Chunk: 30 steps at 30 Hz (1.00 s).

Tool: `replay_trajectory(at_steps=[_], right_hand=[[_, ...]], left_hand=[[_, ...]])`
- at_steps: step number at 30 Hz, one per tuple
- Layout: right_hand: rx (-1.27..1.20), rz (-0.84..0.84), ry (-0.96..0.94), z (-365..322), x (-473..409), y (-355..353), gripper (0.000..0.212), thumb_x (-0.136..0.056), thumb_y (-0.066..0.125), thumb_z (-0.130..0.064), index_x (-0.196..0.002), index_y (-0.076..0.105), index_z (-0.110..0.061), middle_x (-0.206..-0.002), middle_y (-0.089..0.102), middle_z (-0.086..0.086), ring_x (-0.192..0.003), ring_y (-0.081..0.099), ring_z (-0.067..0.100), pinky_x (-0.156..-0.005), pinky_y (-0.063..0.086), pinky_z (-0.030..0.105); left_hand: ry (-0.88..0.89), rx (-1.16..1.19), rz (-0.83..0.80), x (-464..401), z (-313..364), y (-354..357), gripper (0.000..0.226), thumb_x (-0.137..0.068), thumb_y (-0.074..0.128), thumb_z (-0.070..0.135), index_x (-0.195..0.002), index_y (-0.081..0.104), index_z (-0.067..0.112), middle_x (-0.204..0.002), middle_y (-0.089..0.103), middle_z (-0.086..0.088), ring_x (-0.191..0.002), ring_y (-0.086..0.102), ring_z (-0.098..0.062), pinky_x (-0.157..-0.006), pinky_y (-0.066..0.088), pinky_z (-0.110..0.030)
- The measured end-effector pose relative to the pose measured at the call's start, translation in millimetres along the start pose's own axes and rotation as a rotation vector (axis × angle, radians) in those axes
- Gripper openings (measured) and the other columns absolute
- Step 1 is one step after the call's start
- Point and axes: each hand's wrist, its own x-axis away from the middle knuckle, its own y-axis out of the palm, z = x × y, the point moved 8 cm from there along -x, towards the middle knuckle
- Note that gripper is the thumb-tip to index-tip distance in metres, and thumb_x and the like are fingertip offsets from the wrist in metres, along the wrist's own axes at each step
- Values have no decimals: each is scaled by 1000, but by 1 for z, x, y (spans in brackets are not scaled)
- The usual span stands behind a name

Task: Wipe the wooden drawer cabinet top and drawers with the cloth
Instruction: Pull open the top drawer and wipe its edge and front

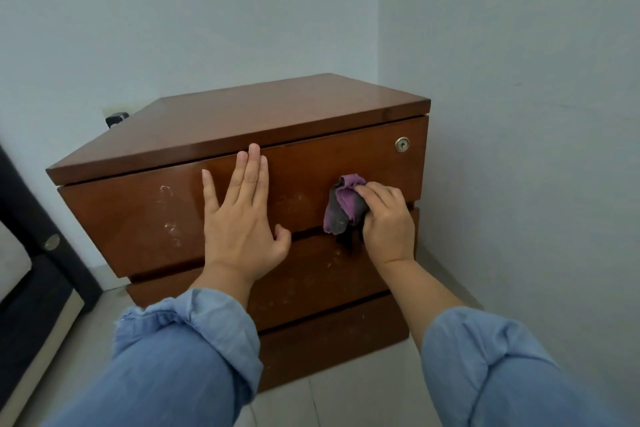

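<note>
A glossy brown wooden drawer cabinet [263, 114] stands in a room corner, its three drawer fronts facing me. My left hand [242, 218] lies flat with fingers spread on the top drawer front [131, 222], fingertips near the cabinet top's edge. My right hand [386, 218] grips a bunched purple and grey cloth [344, 206] and presses it against the right part of the top drawer, at its lower edge. Whitish smudges show on the left of the top drawer and on the middle drawer [311, 284]. A round metal lock [402, 144] sits at the top drawer's right corner.
Pale walls meet just behind and to the right of the cabinet. A dark piece of furniture with a light cushion [31, 274] stands at the left edge. A small black object [116, 118] pokes out behind the cabinet's left rear. The floor is light tile [363, 402].
</note>
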Motion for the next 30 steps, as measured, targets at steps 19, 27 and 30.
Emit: replay_trajectory(at_steps=[19, 27, 30], right_hand=[[-199, 183, 514, 20, 9, 13, 44, -90, 52, 0, -132, 54, -13, -112, 59, 5, -101, 56, 20, -79, 45, 24], [-161, -46, 250, 5, 20, 22, 37, -92, 50, -2, -128, 57, -10, -113, 61, 3, -101, 56, 20, -77, 54, 33], [-257, -45, 308, 18, 10, 12, 43, -89, 53, -2, -128, 51, -19, -114, 61, -3, -104, 56, 9, -87, 51, 27]], left_hand=[[25, -26, -1, 1, -3, 5, 99, -72, 50, 48, -152, 7, 8, -160, -5, -6, -148, -4, -19, -116, 2, -58], [-4, -10, 4, 2, -1, 4, 99, -71, 49, 48, -152, 7, 8, -160, -5, -6, -148, -3, -19, -115, 1, -58], [-10, -22, -1, 1, -2, 4, 99, -71, 48, 49, -152, 6, 8, -160, -5, -6, -148, -4, -19, -115, 1, -59]])
